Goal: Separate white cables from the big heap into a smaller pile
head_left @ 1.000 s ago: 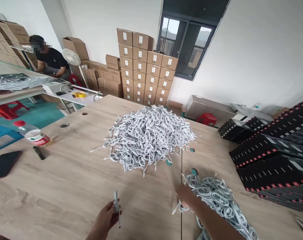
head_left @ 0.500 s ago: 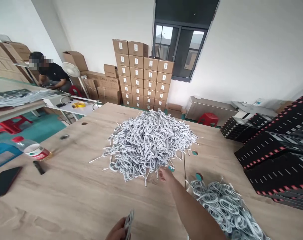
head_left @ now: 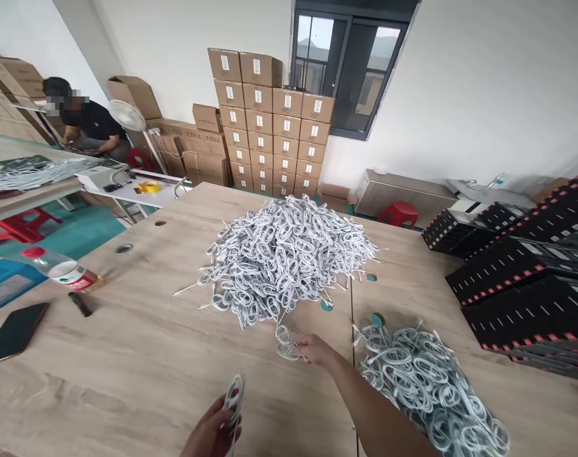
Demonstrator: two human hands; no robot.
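Note:
A large heap of white coiled cables [head_left: 289,254] lies on the wooden table [head_left: 165,381]. My right hand [head_left: 312,350] is closed on a coiled cable [head_left: 285,346] just in front of the heap, and its loops hang to the left of my fingers. Nearer to me, my left hand [head_left: 215,425] grips another coiled cable [head_left: 234,397], which stands up between thumb and fingers, with one end hanging down. To the right of my right forearm is a second, smaller pile of coiled cables [head_left: 427,381].
On the left are a bottle with a red cap [head_left: 65,270], a black marker [head_left: 80,303] and a dark phone-like slab [head_left: 15,333]. Black boxes [head_left: 517,285] are stacked along the right. Beyond the table stand cartons [head_left: 274,120]; a person [head_left: 89,120] sits at the far left.
My right hand has drawn back from the heap's front edge, bringing a coiled cable with it. My left hand has risen slightly with its cable. The camera has tilted slightly downward.

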